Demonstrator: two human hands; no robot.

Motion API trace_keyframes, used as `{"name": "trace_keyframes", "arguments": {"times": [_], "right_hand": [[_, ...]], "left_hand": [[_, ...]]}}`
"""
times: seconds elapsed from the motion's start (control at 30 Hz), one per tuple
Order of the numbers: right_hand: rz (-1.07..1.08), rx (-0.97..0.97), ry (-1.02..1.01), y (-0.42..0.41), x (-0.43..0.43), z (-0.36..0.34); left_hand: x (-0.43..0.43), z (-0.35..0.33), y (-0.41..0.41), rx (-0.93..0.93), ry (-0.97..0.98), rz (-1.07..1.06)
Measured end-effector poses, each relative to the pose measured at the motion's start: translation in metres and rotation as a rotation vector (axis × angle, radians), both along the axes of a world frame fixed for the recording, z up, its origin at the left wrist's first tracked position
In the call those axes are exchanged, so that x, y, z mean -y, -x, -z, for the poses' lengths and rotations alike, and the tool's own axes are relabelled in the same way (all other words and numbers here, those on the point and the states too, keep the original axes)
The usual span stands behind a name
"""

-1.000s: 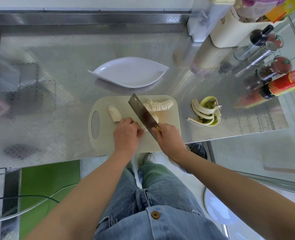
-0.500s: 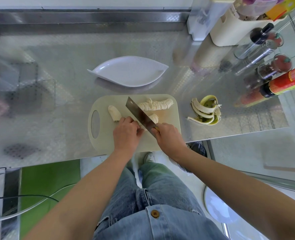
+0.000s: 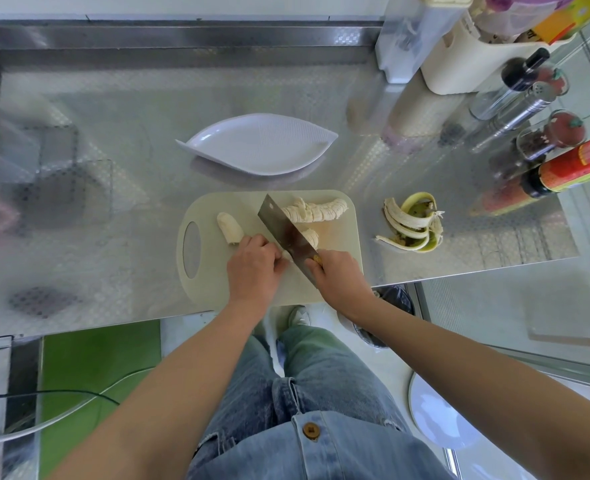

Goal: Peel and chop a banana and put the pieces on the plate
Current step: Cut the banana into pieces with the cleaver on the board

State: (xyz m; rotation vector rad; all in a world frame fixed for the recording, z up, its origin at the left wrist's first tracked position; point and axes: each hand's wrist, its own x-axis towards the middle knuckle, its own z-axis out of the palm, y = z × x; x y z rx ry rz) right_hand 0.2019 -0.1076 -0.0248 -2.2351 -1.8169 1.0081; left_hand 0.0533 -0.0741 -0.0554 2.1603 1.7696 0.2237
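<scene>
On the pale cutting board (image 3: 213,275) we see our right hand (image 3: 338,275) with its grip clamped on the handle of a cleaver (image 3: 286,232), the blade angled across the board. Our left hand (image 3: 253,268) has its grip closed on a banana piece beside the blade, mostly hidden under the fingers. An uncut banana end (image 3: 230,227) lies to the left, touching that hand. A row of cut slices (image 3: 316,209) sits at the board's far edge. The leaf-shaped white plate (image 3: 258,147) stands beyond the board on the steel table (image 3: 113,133). The peel (image 3: 413,221) lies to the right.
</scene>
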Motion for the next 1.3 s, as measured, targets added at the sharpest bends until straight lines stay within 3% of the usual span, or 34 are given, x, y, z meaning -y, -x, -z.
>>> {"name": "trace_keyframes", "arguments": {"times": [0.27,0.47,1.3], "right_hand": [[-0.165,0.128,-0.021,0.005,0.005,0.000],[-0.095,0.025,-0.099,-0.001,-0.004,-0.006],[-0.128,0.058,-0.009,-0.001,0.002,-0.002]], "left_hand": [[0.001,-0.002,0.000,0.008,-0.022,-0.002],[0.000,0.000,0.000,-0.007,-0.029,0.003],[0.001,-0.002,0.000,0.024,-0.026,0.015]]}}
